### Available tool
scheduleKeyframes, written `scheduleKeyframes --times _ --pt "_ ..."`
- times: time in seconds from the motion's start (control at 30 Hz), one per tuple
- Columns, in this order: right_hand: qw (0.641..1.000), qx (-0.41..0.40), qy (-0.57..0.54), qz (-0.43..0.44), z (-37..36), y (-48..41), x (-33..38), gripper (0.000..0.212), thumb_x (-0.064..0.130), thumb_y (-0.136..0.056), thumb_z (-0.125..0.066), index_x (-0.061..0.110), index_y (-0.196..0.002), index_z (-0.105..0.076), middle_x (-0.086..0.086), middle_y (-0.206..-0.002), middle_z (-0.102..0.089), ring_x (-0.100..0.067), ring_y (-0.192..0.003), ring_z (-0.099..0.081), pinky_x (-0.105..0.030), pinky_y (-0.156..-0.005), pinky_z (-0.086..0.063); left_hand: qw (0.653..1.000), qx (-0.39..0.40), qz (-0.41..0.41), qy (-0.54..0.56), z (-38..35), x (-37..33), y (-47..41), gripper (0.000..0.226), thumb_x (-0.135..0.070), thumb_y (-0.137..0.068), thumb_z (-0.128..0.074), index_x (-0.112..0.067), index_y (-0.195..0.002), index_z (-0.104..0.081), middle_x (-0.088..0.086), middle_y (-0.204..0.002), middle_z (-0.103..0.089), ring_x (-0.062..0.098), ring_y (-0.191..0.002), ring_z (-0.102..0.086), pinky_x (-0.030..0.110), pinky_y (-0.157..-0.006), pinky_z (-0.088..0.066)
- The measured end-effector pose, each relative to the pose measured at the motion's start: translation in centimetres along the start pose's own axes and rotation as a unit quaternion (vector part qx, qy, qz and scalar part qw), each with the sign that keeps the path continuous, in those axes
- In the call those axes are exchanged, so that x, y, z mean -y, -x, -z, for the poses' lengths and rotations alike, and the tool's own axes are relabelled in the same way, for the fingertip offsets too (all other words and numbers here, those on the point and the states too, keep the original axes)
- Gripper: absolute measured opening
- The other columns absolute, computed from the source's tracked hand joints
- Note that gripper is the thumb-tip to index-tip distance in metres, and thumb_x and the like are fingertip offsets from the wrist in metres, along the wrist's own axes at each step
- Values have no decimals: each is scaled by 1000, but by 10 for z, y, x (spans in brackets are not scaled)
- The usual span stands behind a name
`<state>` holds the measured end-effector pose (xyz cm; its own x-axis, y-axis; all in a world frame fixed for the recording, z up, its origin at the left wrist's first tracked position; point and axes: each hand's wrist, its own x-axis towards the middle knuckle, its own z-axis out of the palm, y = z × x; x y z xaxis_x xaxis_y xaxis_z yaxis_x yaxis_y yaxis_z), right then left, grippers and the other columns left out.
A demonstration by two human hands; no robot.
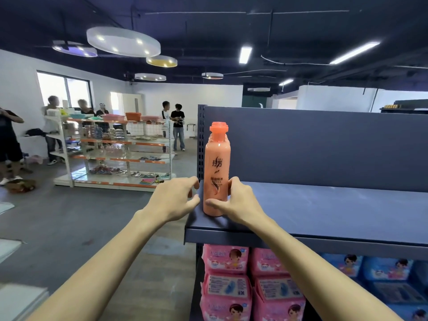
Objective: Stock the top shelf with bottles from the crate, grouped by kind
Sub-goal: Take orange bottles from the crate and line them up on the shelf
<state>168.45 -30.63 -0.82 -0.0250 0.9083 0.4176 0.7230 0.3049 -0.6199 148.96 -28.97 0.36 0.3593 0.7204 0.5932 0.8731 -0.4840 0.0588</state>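
Note:
An orange-pink bottle (216,163) with an open threaded neck stands upright at the left end of the dark top shelf (324,209). More bottles of the same colour seem to stand right behind it, mostly hidden. My right hand (236,200) holds the bottle's lower part, with the thumb across the front near the base and the fingers on its right side. My left hand (172,200) hovers just left of the bottle at the shelf's end, fingers loosely curled, holding nothing. The crate is out of view.
The shelf's upright back panel (312,147) rises behind the bottle. Pink packs (225,286) and blue packs (382,274) fill the shelf below. Across the grey floor stands a white-and-orange shelving unit (120,154), with several people around it.

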Motion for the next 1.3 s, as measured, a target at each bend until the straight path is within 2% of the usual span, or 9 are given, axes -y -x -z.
scheduleKeyframes --times 0.2,0.3,0.4,0.53,0.63,0.77,0.93,1.07,1.3 --pt "1000 -6 11 -2 -5 -5 0 55 52 -71 -80 17 -98 -46 3 -99 -64 -13 -86 -60 -18 -58 -43 1000 -2 -10 -5 -4 8 -7 25 -41 -87 -52 -26 -107 -56 -8 -91 -67 18 -87 -62 31 -69 -47" --pt "1000 -9 15 -7 -6 -7 0 56 53 -70 -80 18 -98 -46 3 -100 -64 -15 -88 -61 -24 -61 -45 1000 3 -10 -4 -4 11 -9 24 -41 -87 -52 -26 -106 -56 -8 -91 -67 18 -87 -62 32 -70 -49" --pt "1000 -10 15 -11 -6 -6 1 56 53 -69 -81 18 -98 -47 3 -101 -64 -13 -87 -61 -20 -59 -44 1000 9 -9 0 -4 11 -9 24 -40 -87 -52 -26 -105 -55 -8 -90 -67 18 -87 -61 34 -71 -51" --pt "999 -11 31 -20 -3 -3 3 59 55 -67 -82 17 -100 -49 3 -100 -64 -15 -90 -61 -25 -65 -48 1000 14 -16 -2 0 5 -6 25 -40 -87 -52 -25 -106 -55 -7 -92 -67 19 -88 -62 36 -73 -52" --pt "998 -9 53 -22 6 3 1 65 62 -62 -82 20 -100 -50 9 -97 -61 -9 -87 -58 -19 -61 -45 999 -10 -19 -28 1 -3 -2 23 -41 -87 -51 -24 -101 -57 -6 -89 -66 19 -86 -62 33 -67 -48" --pt "996 -19 86 -23 27 12 -4 78 68 -62 -80 17 -113 -50 3 -106 -60 -16 -92 -62 -32 -75 -53 995 -53 -31 -73 6 -24 -1 24 -45 -85 -47 -24 -89 -57 -4 -80 -64 20 -80 -62 30 -58 -41" --pt "994 -25 102 -30 62 26 -20 60 50 -75 -78 17 -118 -52 2 -113 -64 -17 -93 -65 -33 -82 -53 994 -61 -58 -67 10 -67 -7 24 -43 -83 -49 -21 -75 -48 -3 -76 -62 24 -76 -60 29 -56 -32" --pt "992 -29 117 -40 92 44 -31 53 45 -79 -76 18 -119 -54 5 -112 -64 -15 -92 -65 -30 -81 -52 994 -61 -82 -48 5 -101 -9 20 -43 -86 -48 -24 -83 -53 -5 -79 -64 21 -75 -60 28 -58 -31" --pt "987 -33 152 -50 141 77 -54 42 34 -86 -69 15 -122 -58 4 -116 -67 -17 -100 -65 -34 -93 -51 993 -46 -106 -33 -10 -157 -16 22 -43 -88 -47 -24 -92 -56 -7 -83 -63 18 -80 -60 28 -59 -34"
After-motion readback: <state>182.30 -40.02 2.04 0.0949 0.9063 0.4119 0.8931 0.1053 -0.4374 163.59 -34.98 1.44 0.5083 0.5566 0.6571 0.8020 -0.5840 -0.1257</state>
